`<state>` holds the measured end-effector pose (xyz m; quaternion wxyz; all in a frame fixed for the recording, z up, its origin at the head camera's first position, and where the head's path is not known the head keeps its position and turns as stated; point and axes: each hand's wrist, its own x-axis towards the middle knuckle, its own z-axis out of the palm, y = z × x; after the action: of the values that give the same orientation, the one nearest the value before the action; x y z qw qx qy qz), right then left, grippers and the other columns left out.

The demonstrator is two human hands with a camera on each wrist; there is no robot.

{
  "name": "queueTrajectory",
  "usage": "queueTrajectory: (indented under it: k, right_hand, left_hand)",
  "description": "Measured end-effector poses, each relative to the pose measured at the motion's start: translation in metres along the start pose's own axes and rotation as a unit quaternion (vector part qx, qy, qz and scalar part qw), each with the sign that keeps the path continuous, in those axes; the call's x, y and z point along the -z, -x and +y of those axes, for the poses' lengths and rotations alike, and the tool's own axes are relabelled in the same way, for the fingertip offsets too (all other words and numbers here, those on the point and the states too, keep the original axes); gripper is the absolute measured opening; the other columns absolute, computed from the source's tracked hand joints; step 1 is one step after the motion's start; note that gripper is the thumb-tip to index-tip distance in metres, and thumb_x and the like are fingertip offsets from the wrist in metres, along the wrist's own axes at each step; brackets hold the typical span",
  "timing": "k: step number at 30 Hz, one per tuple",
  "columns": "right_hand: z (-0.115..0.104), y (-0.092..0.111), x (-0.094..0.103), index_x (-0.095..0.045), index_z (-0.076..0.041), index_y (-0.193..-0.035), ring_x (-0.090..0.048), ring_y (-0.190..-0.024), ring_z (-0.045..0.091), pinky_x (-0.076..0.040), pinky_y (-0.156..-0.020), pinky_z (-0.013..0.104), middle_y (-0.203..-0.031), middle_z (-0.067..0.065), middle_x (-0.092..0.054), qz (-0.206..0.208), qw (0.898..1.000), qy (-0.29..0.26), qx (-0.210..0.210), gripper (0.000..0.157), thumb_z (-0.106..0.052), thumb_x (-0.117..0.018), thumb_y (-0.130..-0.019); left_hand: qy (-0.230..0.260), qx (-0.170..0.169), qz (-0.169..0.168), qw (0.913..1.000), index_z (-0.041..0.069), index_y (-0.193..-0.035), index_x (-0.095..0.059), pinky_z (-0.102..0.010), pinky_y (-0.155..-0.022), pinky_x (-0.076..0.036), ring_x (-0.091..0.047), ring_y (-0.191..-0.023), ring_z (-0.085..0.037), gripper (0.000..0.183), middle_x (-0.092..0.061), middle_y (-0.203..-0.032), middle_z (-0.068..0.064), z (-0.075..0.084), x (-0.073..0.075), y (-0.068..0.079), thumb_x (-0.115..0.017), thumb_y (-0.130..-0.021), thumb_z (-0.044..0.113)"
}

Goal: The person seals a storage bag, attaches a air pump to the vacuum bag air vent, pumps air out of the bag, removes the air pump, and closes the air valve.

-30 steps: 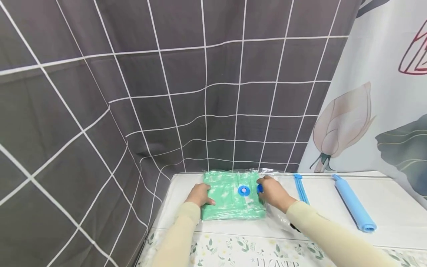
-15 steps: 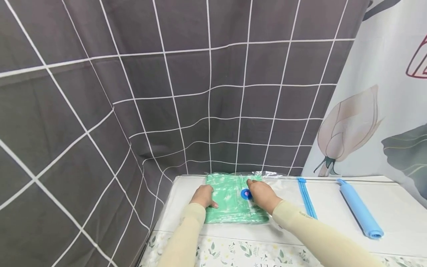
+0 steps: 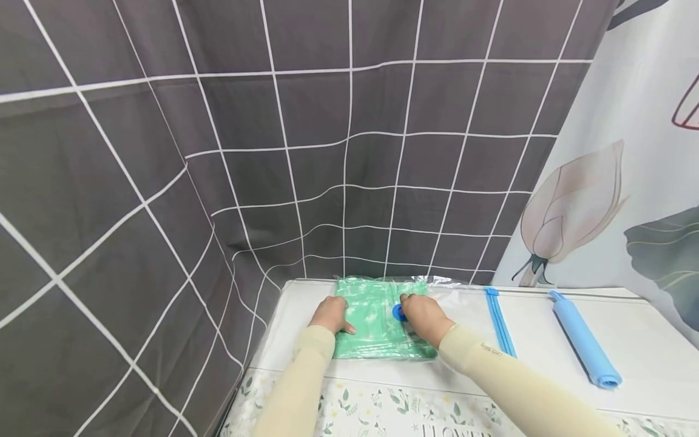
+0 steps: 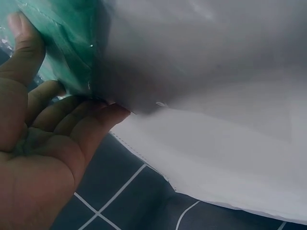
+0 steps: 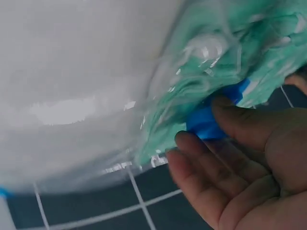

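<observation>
A clear plastic storage bag [image 3: 455, 297] lies flat on the white tabletop, with folded green cloth [image 3: 366, 312] packed in its left part. On top of the cloth sits a round blue valve [image 3: 397, 312]. My left hand [image 3: 330, 314] rests at the bag's left side, thumb over the top; in the left wrist view its fingers [image 4: 96, 120] lie extended along the edge. My right hand [image 3: 426, 315] pinches a blue valve cap [image 5: 205, 123] between thumb and fingers, right beside the valve. The hand partly covers the valve in the head view.
The bag's light-blue zip strip [image 3: 500, 325] with its slider [image 3: 492, 292] lies right of my right hand. Farther right is a light-blue tube [image 3: 585, 340] with a narrow tip. A floral cloth [image 3: 349, 400] covers the table's front. Dark grid curtains [image 3: 306, 152] hang behind and left.
My right hand has moved left with the blue cap, from beside the valve to right at it. The left hand keeps its place on the bag. The head view has shifted slightly.
</observation>
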<state>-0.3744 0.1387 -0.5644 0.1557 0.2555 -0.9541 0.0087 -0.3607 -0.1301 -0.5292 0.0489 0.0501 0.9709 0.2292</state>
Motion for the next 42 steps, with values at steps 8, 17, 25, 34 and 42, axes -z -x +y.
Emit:
queueTrajectory:
  k: [8,17,25,34,42]
  right_hand:
    - [0.033,-0.015,-0.037,-0.073,-0.015,-0.102,-0.077,-0.075,0.023,-0.068,-0.063,0.045,-0.086,0.004,-0.079,-0.001,0.998,-0.056,0.035,0.029,-0.01,-0.097,-0.086]
    - [0.017,-0.006,0.025,-0.085,-0.007,-0.113,-0.081,-0.097,0.029,-0.071,-0.086,0.049,-0.105,0.009,-0.085,-0.01,0.992,-0.11,0.063,0.027,-0.004,-0.095,-0.088]
    - [0.011,-0.005,0.037,-0.08,-0.003,-0.122,-0.081,-0.103,0.037,-0.071,-0.093,0.054,-0.113,0.017,-0.082,-0.043,0.994,-0.091,0.036,0.026,0.003,-0.082,-0.097]
    - [0.009,-0.004,0.035,-0.081,-0.001,-0.119,-0.077,-0.095,0.028,-0.07,-0.087,0.055,-0.107,0.014,-0.078,-0.025,0.99,-0.117,0.08,0.03,0.006,-0.088,-0.091]
    - [0.013,-0.01,0.008,-0.08,-0.005,-0.123,-0.074,-0.087,0.025,-0.07,-0.079,0.051,-0.105,0.012,-0.075,-0.025,0.99,-0.109,0.082,0.03,-0.003,-0.088,-0.095]
  left_hand:
    - [0.001,0.009,-0.004,1.0,-0.001,-0.136,-0.078,-0.057,-0.121,-0.06,-0.075,-0.131,-0.043,0.08,-0.08,-0.139,-0.021,-0.022,-0.011,-0.028,-0.106,-0.068,0.029]
    - [0.027,0.017,-0.001,0.9995,-0.006,-0.138,-0.076,-0.059,-0.124,-0.057,-0.072,-0.136,-0.046,0.081,-0.077,-0.142,-0.025,-0.009,0.008,-0.01,-0.105,-0.068,0.024]
    - [0.005,0.015,-0.003,0.9999,0.002,-0.137,-0.078,-0.055,-0.122,-0.06,-0.076,-0.131,-0.039,0.081,-0.08,-0.14,-0.018,-0.026,-0.016,-0.033,-0.106,-0.066,0.029]
    - [0.013,0.021,-0.008,0.9997,-0.005,-0.13,-0.078,-0.057,-0.12,-0.06,-0.077,-0.125,-0.042,0.072,-0.081,-0.133,-0.023,0.004,0.008,-0.006,-0.104,-0.067,0.021]
    - [0.018,0.026,-0.008,0.9995,-0.004,-0.119,-0.08,-0.052,-0.111,-0.065,-0.074,-0.099,-0.029,0.058,-0.082,-0.113,-0.018,0.011,0.012,0.006,-0.101,-0.071,0.021]
